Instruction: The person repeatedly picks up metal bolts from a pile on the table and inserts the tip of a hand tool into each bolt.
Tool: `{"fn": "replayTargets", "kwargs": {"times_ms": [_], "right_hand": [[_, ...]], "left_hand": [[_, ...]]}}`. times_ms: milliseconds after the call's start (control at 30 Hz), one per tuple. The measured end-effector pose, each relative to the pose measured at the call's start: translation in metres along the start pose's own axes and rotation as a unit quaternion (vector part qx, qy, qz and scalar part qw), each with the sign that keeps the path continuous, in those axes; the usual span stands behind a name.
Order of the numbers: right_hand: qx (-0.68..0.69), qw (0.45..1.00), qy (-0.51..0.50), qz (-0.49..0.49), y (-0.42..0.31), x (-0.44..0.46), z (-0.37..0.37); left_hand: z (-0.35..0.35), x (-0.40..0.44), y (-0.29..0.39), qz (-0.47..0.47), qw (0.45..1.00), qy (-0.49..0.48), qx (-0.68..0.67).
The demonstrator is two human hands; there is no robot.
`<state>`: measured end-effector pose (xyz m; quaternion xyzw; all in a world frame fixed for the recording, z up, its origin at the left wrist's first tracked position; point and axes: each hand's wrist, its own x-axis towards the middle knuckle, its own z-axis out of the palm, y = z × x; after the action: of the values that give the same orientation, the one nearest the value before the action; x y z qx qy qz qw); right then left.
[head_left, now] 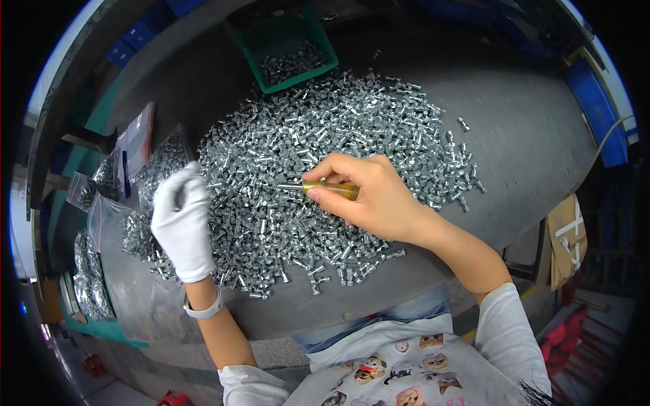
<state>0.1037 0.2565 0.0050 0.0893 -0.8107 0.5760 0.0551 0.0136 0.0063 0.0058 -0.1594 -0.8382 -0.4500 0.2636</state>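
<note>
My right hand (372,193) is closed around the yellowish handle of a screwdriver (342,190), whose short metal shaft points left over a wide heap of small shiny metal fasteners (284,149). In a white glove, my left hand (183,220) hovers at the left side of the heap with its fingers curled together. Whatever may be between those gloved fingertips is too small to make out. The screwdriver tip and my left hand are apart.
A green bin (298,74) with more fasteners stands behind the heap on the dark table (521,135). Plastic bags of parts (162,159) lie at the left, with filled long bags (93,277) beyond. A blue bin (596,111) is at the far right, near a cardboard box (567,240).
</note>
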Motion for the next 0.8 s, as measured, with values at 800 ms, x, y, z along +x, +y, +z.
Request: {"fn": "replayTargets", "kwargs": {"times_ms": [800], "right_hand": [[0.056, 0.996, -0.067, 0.012, 0.003, -0.002, 0.008]], "left_hand": [[-0.015, -0.003, -0.012, -0.028, 0.947, -0.297, 0.121]]}}
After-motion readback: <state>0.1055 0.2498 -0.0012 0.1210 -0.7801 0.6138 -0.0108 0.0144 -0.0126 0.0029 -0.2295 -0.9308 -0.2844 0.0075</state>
